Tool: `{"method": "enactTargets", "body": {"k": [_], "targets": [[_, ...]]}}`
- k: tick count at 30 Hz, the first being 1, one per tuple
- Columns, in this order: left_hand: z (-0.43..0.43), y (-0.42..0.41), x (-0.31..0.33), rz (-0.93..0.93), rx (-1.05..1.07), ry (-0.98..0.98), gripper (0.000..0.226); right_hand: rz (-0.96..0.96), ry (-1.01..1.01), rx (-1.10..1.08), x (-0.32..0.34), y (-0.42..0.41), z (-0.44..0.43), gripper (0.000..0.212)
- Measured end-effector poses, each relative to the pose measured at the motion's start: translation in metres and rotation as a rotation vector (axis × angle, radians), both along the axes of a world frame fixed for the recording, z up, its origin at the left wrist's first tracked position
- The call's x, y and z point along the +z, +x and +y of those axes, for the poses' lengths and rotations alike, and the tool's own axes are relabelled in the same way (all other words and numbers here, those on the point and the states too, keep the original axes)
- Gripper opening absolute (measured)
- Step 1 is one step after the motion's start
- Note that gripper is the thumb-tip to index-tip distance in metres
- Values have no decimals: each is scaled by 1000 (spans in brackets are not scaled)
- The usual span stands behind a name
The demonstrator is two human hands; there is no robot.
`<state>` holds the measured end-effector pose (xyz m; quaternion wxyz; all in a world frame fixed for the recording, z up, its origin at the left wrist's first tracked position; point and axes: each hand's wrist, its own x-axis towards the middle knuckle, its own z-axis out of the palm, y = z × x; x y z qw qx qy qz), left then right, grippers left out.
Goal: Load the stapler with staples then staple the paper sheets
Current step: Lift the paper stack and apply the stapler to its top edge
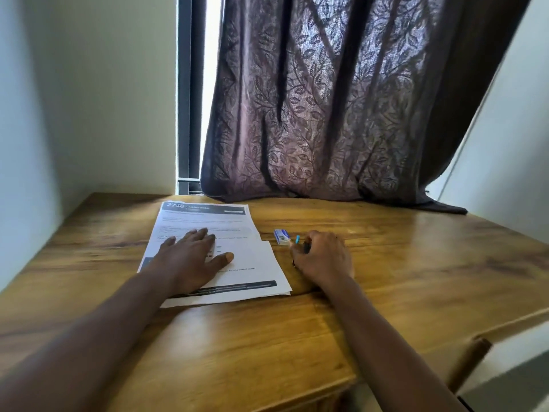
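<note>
Stapler (298, 239) sits in right hand (325, 257); left hand (190, 260) presses paper sheets (252, 264).

Paper sheets (205, 221) on table (416, 263), left; staple box (281, 236) just right; stapler (298, 239) beside box, right; curtain (326, 114) behind.

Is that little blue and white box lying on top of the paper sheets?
No, the staple box lies on the bare wooden table, just right of the paper sheets.
</note>
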<state>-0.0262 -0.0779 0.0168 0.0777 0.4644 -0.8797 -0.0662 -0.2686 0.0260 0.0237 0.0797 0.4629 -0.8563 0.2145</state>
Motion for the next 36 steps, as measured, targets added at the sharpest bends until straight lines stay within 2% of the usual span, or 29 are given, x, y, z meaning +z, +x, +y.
{"method": "enactTargets", "body": {"k": [6, 9, 13, 16, 20, 24, 26, 29, 31, 33, 36], "targets": [[-8, -2, -4, 24, -6, 1, 81, -26, -53, -44, -1, 7, -4, 43], [-11, -5, -6, 43, -3, -3, 82, -38, -86, -57, -1, 6, -4, 54], [-12, -6, -7, 103, 0, -8, 80, -170, -338, -1, 3, 6, 1, 57], [-8, -4, 0, 290, -16, -31, 86, -423, -581, 284, 16, 23, -2, 60], [-2, -2, 12, 724, -105, -175, 73, -759, -551, 645, 28, 71, -22, 72], [-3, 3, 15, 1007, -135, -153, 48, -804, -612, 811, 26, 111, -51, 66], [-9, 9, 16, 1072, -93, -181, 41, -725, -554, 820, 23, 117, -65, 64], [-22, 23, 18, 1044, -32, -298, 16, -352, -325, 695, 13, 111, -81, 60], [-29, 31, 18, 945, -1, -350, 23, -149, -150, 664, 4, 105, -87, 51], [-32, 38, 18, 856, 38, -361, 29, -19, -18, 689, -6, 101, -89, 50], [-36, 45, 17, 758, 93, -348, 36, 71, -15, 717, -10, 99, -93, 49]]}}
